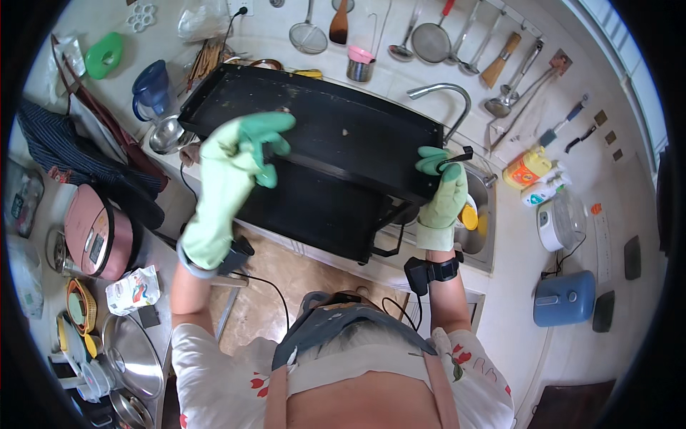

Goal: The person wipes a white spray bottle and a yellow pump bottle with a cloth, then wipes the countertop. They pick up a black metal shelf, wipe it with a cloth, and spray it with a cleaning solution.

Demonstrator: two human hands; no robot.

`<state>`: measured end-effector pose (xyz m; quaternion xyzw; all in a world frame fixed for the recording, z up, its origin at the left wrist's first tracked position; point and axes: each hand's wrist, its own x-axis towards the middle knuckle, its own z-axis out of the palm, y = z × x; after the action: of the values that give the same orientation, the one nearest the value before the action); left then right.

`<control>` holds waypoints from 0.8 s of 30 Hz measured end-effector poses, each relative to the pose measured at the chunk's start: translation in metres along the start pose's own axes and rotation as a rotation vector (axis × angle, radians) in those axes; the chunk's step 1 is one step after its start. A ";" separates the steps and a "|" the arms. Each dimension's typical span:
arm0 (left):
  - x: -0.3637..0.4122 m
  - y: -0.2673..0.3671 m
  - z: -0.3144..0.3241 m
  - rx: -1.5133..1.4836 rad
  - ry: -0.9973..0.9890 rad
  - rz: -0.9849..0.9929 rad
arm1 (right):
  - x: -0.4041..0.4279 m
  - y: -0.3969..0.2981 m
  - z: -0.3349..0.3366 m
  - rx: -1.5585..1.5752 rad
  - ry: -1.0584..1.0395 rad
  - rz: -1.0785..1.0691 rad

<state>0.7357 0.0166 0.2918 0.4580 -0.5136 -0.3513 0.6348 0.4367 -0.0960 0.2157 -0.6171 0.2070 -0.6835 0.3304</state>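
Observation:
A black two-tier metal rack (332, 120) lies tilted before me, partly over the counter and sink. Its upper tray bears pale scuffs and spots, and a lower tray (316, 214) shows beneath. My left hand (252, 145), in a green rubber glove, is over the rack's left part with its fingers apart and nothing visible in them. Whether it touches the tray cannot be told. Gloved in the same way, my right hand (442, 182) grips the rack's right end, where a short black bar (455, 159) crosses the fingers.
Behind the rack, a chrome faucet (450, 96) curves over the metal sink (474, 244). Ladles and strainers (431, 43) hang on the wall. A blue pitcher (153, 88) and steel bowl (168, 134) stand left, near a pink rice cooker (99, 233). Detergent bottles (528, 169) stand right.

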 end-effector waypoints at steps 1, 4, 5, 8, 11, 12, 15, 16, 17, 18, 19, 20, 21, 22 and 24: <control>-0.006 -0.004 0.019 -0.042 -0.013 -0.032 | 0.001 -0.001 0.000 0.076 -0.003 0.007; -0.022 -0.014 0.075 -0.225 -0.069 -0.047 | 0.005 -0.008 -0.005 0.130 -0.077 0.004; -0.025 -0.017 0.095 -0.247 -0.071 -0.059 | 0.006 -0.012 -0.007 0.161 -0.102 0.018; -0.024 -0.020 0.142 -0.269 -0.065 -0.035 | -0.003 -0.032 -0.019 0.071 -0.082 0.155; -0.023 -0.023 0.184 -0.061 0.030 -0.025 | -0.019 -0.052 -0.039 -0.141 -0.230 0.046; -0.026 -0.023 0.194 0.192 0.074 0.130 | -0.024 -0.057 -0.048 -0.231 -0.321 -0.044; -0.036 -0.029 0.217 0.620 -0.017 0.366 | -0.040 -0.060 -0.071 -0.088 -0.313 0.111; -0.040 -0.032 0.223 0.698 -0.063 0.456 | -0.043 -0.058 -0.079 0.030 -0.271 0.248; -0.044 -0.034 0.228 0.788 -0.112 0.527 | -0.046 -0.055 -0.087 0.117 -0.217 0.292; -0.045 -0.038 0.237 0.825 -0.124 0.593 | -0.048 -0.051 -0.095 0.208 -0.164 0.350; -0.046 -0.042 0.247 0.877 -0.131 0.652 | -0.049 -0.047 -0.103 0.298 -0.109 0.407; -0.048 -0.045 0.253 0.885 -0.165 0.680 | -0.051 -0.044 -0.112 0.294 -0.110 0.412; -0.050 -0.048 0.260 0.900 -0.190 0.622 | -0.051 -0.039 -0.121 0.293 -0.112 0.423; -0.052 -0.052 0.267 0.915 -0.213 0.563 | -0.051 -0.034 -0.129 0.304 -0.122 0.414; -0.054 -0.063 0.279 0.708 -0.298 0.286 | -0.052 -0.022 -0.145 0.414 -0.081 0.498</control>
<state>0.4531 -0.0168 0.2294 0.5162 -0.7477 -0.1234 0.3992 0.2910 -0.0624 0.1718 -0.4940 0.1947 -0.5840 0.6140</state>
